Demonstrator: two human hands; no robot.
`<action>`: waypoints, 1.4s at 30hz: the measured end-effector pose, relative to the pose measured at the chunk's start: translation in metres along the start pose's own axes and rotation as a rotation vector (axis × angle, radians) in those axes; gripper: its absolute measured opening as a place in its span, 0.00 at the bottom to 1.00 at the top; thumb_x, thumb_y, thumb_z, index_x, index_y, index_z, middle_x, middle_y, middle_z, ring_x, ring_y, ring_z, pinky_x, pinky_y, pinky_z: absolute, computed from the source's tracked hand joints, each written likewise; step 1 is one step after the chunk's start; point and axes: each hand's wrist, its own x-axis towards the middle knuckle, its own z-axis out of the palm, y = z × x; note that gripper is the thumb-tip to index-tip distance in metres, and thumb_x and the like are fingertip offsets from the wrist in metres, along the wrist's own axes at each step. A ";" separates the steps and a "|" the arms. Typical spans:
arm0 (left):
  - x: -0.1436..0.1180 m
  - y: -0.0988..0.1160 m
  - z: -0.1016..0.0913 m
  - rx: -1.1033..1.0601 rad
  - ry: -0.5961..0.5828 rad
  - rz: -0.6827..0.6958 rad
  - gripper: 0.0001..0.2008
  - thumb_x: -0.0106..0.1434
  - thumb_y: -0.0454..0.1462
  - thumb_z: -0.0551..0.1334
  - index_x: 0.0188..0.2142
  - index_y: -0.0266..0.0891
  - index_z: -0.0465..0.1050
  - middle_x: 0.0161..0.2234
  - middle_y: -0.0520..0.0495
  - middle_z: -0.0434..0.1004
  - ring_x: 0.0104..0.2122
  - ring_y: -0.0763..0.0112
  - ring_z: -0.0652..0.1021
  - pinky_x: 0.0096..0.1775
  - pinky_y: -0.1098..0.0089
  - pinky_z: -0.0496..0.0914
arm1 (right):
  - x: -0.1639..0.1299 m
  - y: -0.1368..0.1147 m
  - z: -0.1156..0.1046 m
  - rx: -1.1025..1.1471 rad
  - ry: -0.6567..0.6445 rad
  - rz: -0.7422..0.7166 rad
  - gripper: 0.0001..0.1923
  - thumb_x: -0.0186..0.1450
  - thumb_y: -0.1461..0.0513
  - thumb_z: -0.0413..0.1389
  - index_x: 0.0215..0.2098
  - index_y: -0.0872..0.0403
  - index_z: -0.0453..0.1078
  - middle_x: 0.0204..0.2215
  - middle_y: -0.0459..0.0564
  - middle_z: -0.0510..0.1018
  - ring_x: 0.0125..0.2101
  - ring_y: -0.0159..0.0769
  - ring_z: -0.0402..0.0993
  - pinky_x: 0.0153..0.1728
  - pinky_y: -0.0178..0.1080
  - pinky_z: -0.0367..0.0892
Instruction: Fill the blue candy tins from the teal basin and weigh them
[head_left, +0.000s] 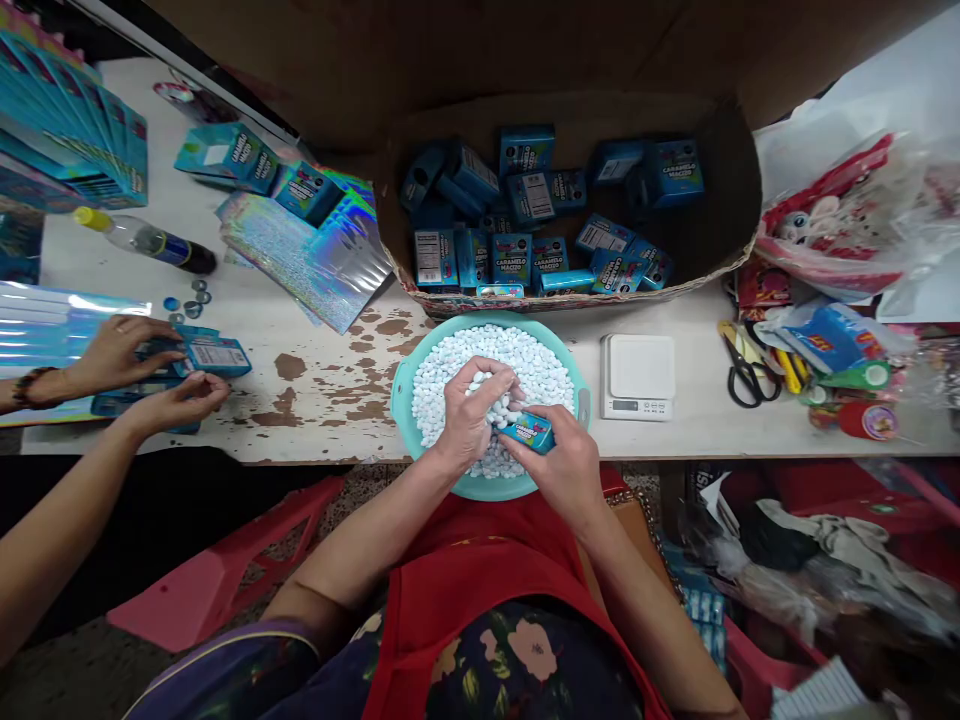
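Note:
Over a mint-green basin [403, 392] heaped with small white candies [457, 357], both my hands work close together. My left hand [474, 415] is curled around several of the candies, its fingertips at the near end of a small blue candy box [534, 432]. That box lies tilted in my right hand [561, 462], gripped between thumb and fingers, its printed side facing up. Some candies show between my left fingers and the end of the box. The box's opening is partly hidden by my fingers.
A large cardboard box [568, 302] of blue candy boxes stands behind the basin. Right of it are a white scale [638, 377] and scissors [744, 375]. At left, a co-worker's hands [161, 375] handle blue boxes near a bottle [154, 243] and holographic sheets [292, 255].

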 end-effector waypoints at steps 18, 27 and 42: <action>0.010 0.001 0.022 0.075 -0.019 -0.040 0.13 0.58 0.42 0.66 0.24 0.39 0.68 0.21 0.52 0.71 0.22 0.73 0.74 0.28 0.70 0.69 | 0.011 0.010 -0.019 0.214 -0.070 0.134 0.17 0.57 0.54 0.65 0.41 0.52 0.71 0.36 0.49 0.78 0.38 0.40 0.76 0.39 0.39 0.70; 0.012 0.000 0.018 0.108 -0.082 -0.018 0.11 0.60 0.42 0.65 0.27 0.38 0.69 0.18 0.55 0.70 0.17 0.75 0.72 0.24 0.73 0.66 | 0.008 0.008 -0.015 0.260 -0.088 0.187 0.16 0.57 0.55 0.66 0.41 0.51 0.72 0.35 0.47 0.77 0.37 0.38 0.75 0.38 0.39 0.69; 0.003 0.000 0.015 0.148 -0.113 0.069 0.08 0.62 0.41 0.64 0.32 0.38 0.71 0.22 0.53 0.72 0.22 0.75 0.73 0.27 0.72 0.68 | 0.001 0.004 -0.009 0.340 0.002 0.177 0.18 0.55 0.56 0.68 0.42 0.50 0.72 0.36 0.46 0.77 0.38 0.37 0.74 0.40 0.39 0.70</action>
